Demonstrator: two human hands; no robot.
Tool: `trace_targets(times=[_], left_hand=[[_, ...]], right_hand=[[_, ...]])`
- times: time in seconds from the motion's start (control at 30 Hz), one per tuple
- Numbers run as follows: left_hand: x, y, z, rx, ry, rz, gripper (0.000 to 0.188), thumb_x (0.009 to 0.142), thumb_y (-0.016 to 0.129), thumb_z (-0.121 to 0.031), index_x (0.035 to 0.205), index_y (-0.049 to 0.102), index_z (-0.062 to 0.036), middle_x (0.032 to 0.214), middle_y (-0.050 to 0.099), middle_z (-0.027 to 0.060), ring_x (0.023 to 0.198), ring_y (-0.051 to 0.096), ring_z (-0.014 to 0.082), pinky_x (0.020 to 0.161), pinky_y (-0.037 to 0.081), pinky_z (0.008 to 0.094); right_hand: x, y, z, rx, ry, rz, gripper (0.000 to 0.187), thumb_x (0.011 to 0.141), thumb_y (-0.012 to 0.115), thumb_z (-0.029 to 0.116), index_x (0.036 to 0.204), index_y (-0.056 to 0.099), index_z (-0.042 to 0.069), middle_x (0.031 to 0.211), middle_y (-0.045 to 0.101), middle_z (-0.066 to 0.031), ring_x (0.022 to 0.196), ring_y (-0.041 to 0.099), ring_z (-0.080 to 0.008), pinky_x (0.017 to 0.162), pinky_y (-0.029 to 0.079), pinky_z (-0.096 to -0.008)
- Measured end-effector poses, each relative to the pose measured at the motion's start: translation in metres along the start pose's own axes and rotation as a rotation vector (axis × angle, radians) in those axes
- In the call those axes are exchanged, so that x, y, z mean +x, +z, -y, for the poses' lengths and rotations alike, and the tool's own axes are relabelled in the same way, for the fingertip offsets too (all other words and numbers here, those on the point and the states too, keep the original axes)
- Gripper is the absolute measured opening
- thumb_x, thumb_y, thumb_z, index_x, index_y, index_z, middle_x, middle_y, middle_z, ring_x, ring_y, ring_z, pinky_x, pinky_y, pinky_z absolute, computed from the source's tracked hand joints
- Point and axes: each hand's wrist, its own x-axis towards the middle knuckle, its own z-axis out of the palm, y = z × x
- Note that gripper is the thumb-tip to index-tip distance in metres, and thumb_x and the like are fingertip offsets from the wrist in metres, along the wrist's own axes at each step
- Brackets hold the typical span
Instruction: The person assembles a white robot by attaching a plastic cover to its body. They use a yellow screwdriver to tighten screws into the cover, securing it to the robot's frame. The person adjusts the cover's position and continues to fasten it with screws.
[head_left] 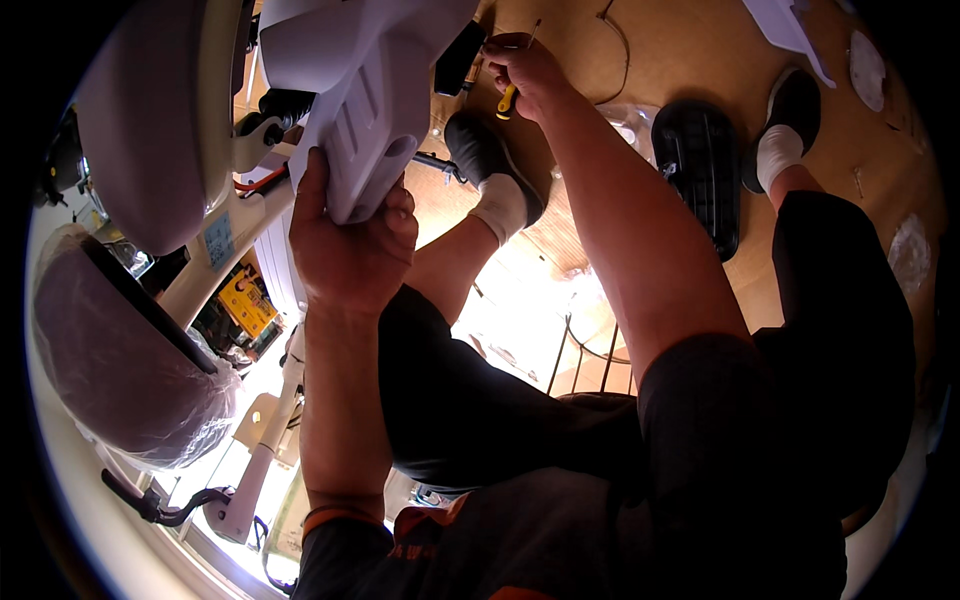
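My left hand (pixel 352 245) is wrapped round the lower end of a pale plastic cover (pixel 375 130), thumb on one side and fingers on the other. This cover has long grooves and a round hole near its end, and it joins a larger pale body at the top. My right hand (pixel 525 75) is closed round a screwdriver (pixel 508 103); its yellow-and-black handle sticks out below the palm and a thin shaft shows above the knuckles. The fingertips of that hand are beside a dark flat part (pixel 460 58) next to the cover; whether they touch it I cannot tell.
A pale frame with a plastic-wrapped seat-like part (pixel 130 370) stands on the left. On the brown floor covering lies a black ribbed tray-like part (pixel 697 175) between my shoes. Clear plastic wrapping (pixel 908 255) and a white panel (pixel 790 35) lie to the right.
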Motion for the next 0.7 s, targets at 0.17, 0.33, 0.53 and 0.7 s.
trace_targets(times=[0.17, 0.33, 0.53, 0.7], left_hand=[[0.001, 0.009, 0.004, 0.009, 0.052, -0.106, 0.052, 0.106, 0.048, -0.051, 0.132, 0.061, -0.0078, 0.107, 0.071, 0.0151, 0.083, 0.070, 0.0278, 0.068, 0.061, 0.0342], [0.001, 0.006, 0.002, 0.023, 0.031, -0.045, 0.057, 0.106, 0.049, -0.052, 0.131, 0.062, -0.0021, 0.108, 0.069, 0.0180, 0.089, 0.069, 0.0275, 0.073, 0.059, 0.0337], [0.000, 0.003, 0.002, 0.022, 0.031, -0.018, 0.061, 0.106, 0.049, -0.053, 0.129, 0.063, 0.0016, 0.106, 0.068, 0.0200, 0.091, 0.068, 0.0274, 0.075, 0.058, 0.0328], [0.002, 0.007, 0.004, 0.028, 0.030, -0.017, 0.061, 0.106, 0.049, -0.053, 0.130, 0.062, 0.0011, 0.106, 0.068, 0.0201, 0.090, 0.068, 0.0274, 0.074, 0.058, 0.0328]], right_hand=[[0.001, -0.001, -0.001, 0.048, -0.010, -0.010, 0.016, 0.088, 0.074, 0.002, 0.100, 0.064, 0.005, 0.081, 0.066, -0.0038, 0.068, 0.057, -0.0124, 0.058, 0.041, -0.0293], [0.018, -0.006, -0.007, -0.086, -0.108, 0.010, 0.015, 0.087, 0.074, 0.002, 0.100, 0.066, 0.003, 0.079, 0.065, -0.0046, 0.066, 0.056, -0.0117, 0.057, 0.042, -0.0284], [-0.016, 0.008, 0.017, 0.114, 0.175, -0.083, 0.008, 0.095, 0.069, 0.012, 0.093, 0.065, 0.005, 0.077, 0.064, -0.0038, 0.064, 0.053, -0.0092, 0.053, 0.037, -0.0264], [-0.001, -0.006, 0.006, -0.024, 0.145, 0.048, 0.011, 0.100, 0.066, 0.016, 0.097, 0.064, 0.006, 0.086, 0.068, -0.0050, 0.066, 0.055, -0.0094, 0.053, 0.037, -0.0264]])
